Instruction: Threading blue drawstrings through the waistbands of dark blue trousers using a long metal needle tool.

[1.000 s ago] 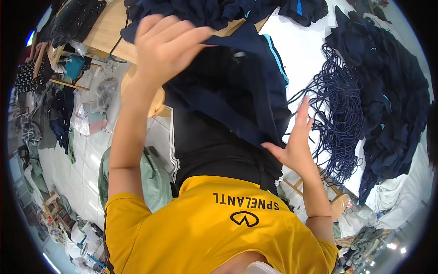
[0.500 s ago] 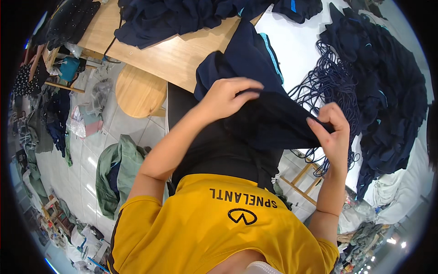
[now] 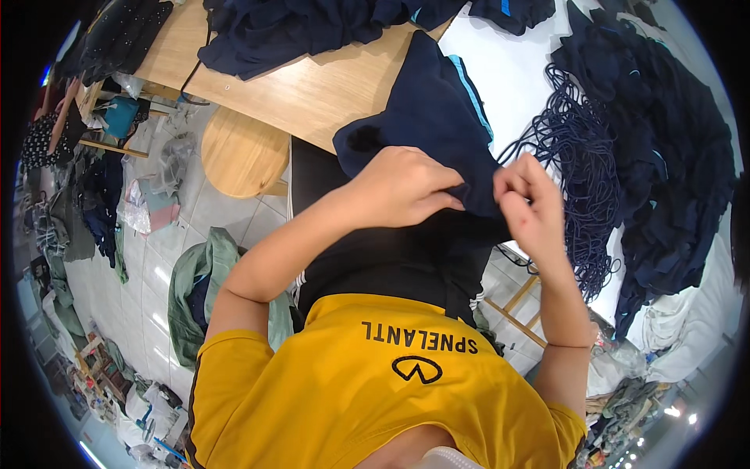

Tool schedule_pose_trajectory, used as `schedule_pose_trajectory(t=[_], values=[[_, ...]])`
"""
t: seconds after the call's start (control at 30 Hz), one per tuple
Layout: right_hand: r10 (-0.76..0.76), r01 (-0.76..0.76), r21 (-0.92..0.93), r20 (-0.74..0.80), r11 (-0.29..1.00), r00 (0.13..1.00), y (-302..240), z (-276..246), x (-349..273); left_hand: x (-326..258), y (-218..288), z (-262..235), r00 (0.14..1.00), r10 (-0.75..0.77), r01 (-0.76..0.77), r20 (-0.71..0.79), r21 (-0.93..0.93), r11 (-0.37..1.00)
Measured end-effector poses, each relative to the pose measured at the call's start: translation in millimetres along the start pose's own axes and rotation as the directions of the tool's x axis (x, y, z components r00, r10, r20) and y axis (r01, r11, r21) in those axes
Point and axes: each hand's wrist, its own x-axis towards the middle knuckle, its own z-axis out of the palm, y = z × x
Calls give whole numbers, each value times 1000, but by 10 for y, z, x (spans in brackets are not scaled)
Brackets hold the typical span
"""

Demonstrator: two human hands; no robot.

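A dark navy garment [image 3: 426,102] with a light blue strip along one edge lies partly on the table and hangs over my lap. My left hand [image 3: 406,187] pinches its cloth between thumb and fingers. To the right, my right hand [image 3: 533,207] has its fingers curled on the garment's edge. Only a short span of dark cloth separates the two hands. The folds under my hands merge with my black trousers, so their lower border is hard to make out.
A wooden table [image 3: 312,90] carries more navy garments [image 3: 297,31] at its far side. On the white surface at right lie a tangle of navy cords [image 3: 574,172] and a large heap of dark clothing [image 3: 664,156]. A round wooden stool [image 3: 244,152] stands at left, near green cloth [image 3: 199,305].
My right hand has moved left and my left hand slightly right and down, so they are closer together. The cloth stretched between them has slackened and bunched.
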Motion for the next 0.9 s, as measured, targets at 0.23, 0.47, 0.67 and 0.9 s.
schedule_pose_trajectory(t=[0.23, 0.47, 0.67, 0.9], values=[[-410, 385, -271, -42, 882, 911, 28, 174, 86, -16, 27, -13, 950, 209, -139, -234, 283, 949], [-115, -226, -900, -286, 373, 951, 694, -670, 4, -603, -167, -1342, 818, 356, 197, -452, 802, 564], [-177, 156, -585, 22, 796, 984, 187, 449, -347, -74, -411, -1870, 692, 565, 188, -449, 868, 460], [-375, 231, -604, -123, 763, 919, -633, 153, 159, 567, -19, -274, 544, 631, -141, -552, 682, 718]])
